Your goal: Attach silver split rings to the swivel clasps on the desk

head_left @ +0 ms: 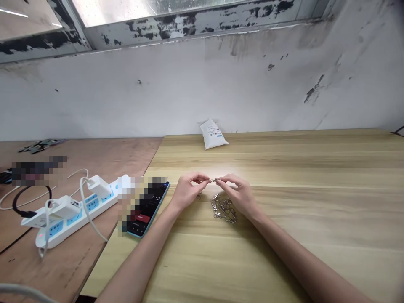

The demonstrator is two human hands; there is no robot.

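Note:
Between my two hands, just above the wooden table (284,235), is a small metal clasp (213,180), mostly covered by my fingertips. My left hand (190,189) pinches its left end between thumb and fingers. The right end is pinched the same way by my right hand (237,191). Close below my right hand lies a small pile of silvery swivel clasps and rings (224,209), tangled together. A metal ring (198,196) shows on the table under my left hand, partly hidden by it.
A phone (147,210) lies left of my left forearm. Farther left, a white power strip (85,214) with plugged-in chargers and cables rests on a brown board (94,160). By the wall stands a white labelled packet (213,134). Dark items lie at the far left.

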